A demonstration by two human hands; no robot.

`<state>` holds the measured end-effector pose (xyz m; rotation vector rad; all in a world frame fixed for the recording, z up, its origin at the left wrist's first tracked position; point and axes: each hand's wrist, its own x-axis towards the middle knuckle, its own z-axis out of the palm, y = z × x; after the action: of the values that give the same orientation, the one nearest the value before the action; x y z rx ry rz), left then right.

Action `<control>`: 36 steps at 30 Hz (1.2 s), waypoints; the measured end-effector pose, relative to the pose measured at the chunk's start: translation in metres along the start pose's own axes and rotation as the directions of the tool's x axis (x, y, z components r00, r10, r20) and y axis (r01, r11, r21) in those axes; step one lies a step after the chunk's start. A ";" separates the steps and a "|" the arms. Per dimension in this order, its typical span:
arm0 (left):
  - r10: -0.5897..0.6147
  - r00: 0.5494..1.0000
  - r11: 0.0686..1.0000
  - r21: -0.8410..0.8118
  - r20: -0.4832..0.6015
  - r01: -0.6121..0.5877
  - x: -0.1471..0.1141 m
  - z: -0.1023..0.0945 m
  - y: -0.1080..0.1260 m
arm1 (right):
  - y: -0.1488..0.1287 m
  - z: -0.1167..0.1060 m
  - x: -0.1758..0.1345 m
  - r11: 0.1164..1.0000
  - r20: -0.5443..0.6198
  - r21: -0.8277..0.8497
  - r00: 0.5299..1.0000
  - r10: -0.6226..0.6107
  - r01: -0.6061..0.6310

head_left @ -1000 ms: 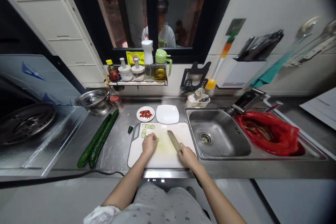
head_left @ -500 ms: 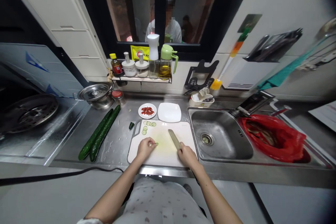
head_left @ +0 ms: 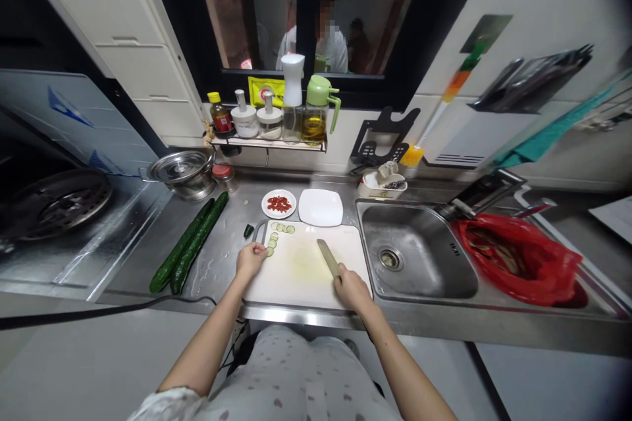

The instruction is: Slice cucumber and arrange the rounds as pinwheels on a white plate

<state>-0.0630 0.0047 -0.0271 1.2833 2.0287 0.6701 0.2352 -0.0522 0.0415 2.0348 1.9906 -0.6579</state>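
Note:
My left hand (head_left: 251, 259) is at the left side of the white cutting board (head_left: 316, 283). Its fingertips pinch the edge of a cucumber slice (head_left: 270, 252), the lowest in a bent row of several pale slices (head_left: 282, 228) on the board. In my right hand (head_left: 349, 287) is the handle of a kitchen knife (head_left: 326, 256), its blade pointing up and left over the board. A small dark green cucumber end (head_left: 248, 231) lies just off the board's left handle. Two whole cucumbers (head_left: 197, 247) rest side by side on the steel counter farther left.
Behind the board stand a small plate of chopped red pieces (head_left: 279, 204) and a white square plate (head_left: 320, 207). To the right are a sink (head_left: 419, 263) and a red plastic bag (head_left: 518, 260). A condiment shelf (head_left: 271, 143) hangs above; a steel pot (head_left: 185, 174) sits back left.
My left hand has moved left and away from me, bringing a cucumber slice from the board's middle to the end of the row. My right hand keeps the knife almost still.

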 end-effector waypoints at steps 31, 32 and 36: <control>0.070 0.997 0.959 0.278 -0.016 -0.063 -0.001 0.006 0.033 | 0.001 0.005 0.003 0.999 -0.001 0.029 1.000 0.014 -0.014; 0.089 0.996 0.961 0.266 -0.017 -0.081 -0.001 0.007 0.036 | 0.000 0.005 0.003 1.000 0.000 0.027 1.000 0.016 -0.016; 0.166 0.986 0.955 0.252 -0.011 -0.158 0.003 0.017 0.051 | -0.002 0.003 0.002 1.000 0.010 0.017 1.000 0.018 -0.018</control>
<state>-0.0211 0.0287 -0.0029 1.6086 2.1011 0.5214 0.2327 -0.0517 0.0383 2.0529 1.9657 -0.6825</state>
